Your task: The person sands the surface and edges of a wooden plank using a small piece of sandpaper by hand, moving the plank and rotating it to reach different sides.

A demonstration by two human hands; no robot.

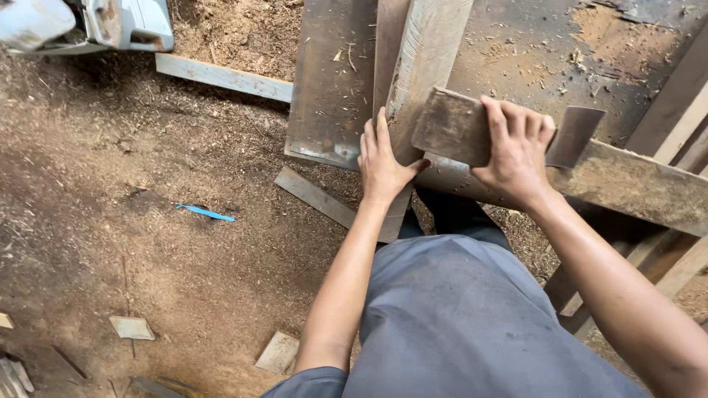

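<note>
While my right hand [516,151] lies over the short dark wooden block [453,127], I see that block resting on a long weathered plank [634,184] which runs from the middle of the view toward the right edge. The right grip is curled over the block's near end, fingers draped across its top, thumb underneath out of sight, so it clasps the block. Just behind those fingers a thin curved dark piece [575,133] sticks out to the right. My left hand [383,166] presses flat against a pale upright board [424,66], fingers spread and pointing up, thumb stretched toward the block; this grip holds nothing, it only bears on the wood. Beside that board leans a wide dark panel [332,81]. Below, a grey shirt [457,317] fills the lower middle. Sawdust covers the floor [110,206], where a blue strip [205,213] and small flat offcuts [133,328] lie well apart from both hands.
</note>
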